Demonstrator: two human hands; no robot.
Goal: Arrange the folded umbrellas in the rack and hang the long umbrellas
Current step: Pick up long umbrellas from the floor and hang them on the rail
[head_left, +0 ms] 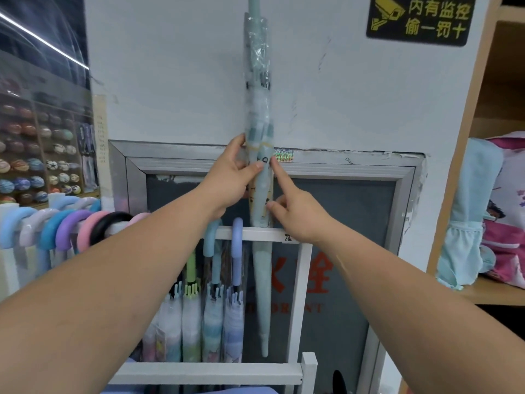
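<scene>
A long pale-green umbrella [258,115] in a clear plastic sleeve stands upright against the white wall, its tip down behind the white rack rail [257,234]. My left hand [231,177] grips its shaft from the left, thumb across the front. My right hand [295,211] touches it from the right with the index finger stretched up along the sleeve. Two long umbrellas [237,237] hang by blue curved handles on the rail just left of it. Several more curved handles [65,226] in pastel colours and black hang in a row at the left.
The white rack frame [299,294] stands before a grey metal-framed hydrant door [355,217]. A yellow-on-black sign [420,18] is on the wall at upper right. Wooden shelves with bags [494,211] are at the right; balls [34,166] fill shelves at far left.
</scene>
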